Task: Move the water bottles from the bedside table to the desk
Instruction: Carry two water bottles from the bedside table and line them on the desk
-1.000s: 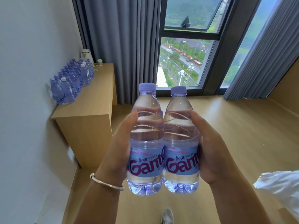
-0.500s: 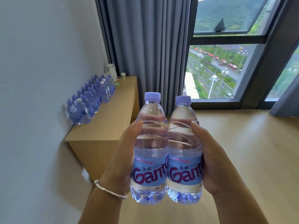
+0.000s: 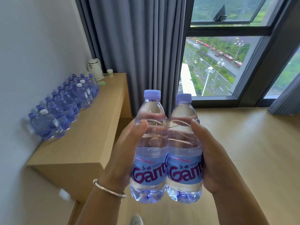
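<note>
Left hand [image 3: 120,153]: wrapped round the left bottle [image 3: 150,148], thumb on the near face, fingers showing through the water behind it; a bangle [image 3: 109,190] sits on the wrist.
Right hand [image 3: 214,161]: wrapped round the right bottle [image 3: 184,150] the same way, thumb up on the shoulder of the plastic.
Bottles: both upright, pressed side by side and touching, lilac caps on, blue labels facing the wearer; held in the air above the floor, just beside the near corner of the desk [image 3: 84,142] and not on it.
Desk: pale wood, boxy, set against the left wall [image 3: 32,54]; its top runs away toward the curtain.
Row on desk [image 3: 65,108]: many bottles of the same sort stand in a double line along the wall side, most with lilac caps, a few with white ones.
Far end of desk: a white kettle [image 3: 95,69] with a small cup [image 3: 109,73] beside it, and a green card [image 3: 101,83] lying flat near the last bottles.
Floor [image 3: 243,143]: light wood boards, matching the desk; a shoe [image 3: 137,220] shows at the bottom edge.
Curtain [image 3: 138,51]: grey, hanging in folds from behind the desk to the window; a second one [image 3: 287,98] hangs at the far right.
Window [image 3: 215,65]: dark frame, looking down on a road, trees and street lamps.
</note>
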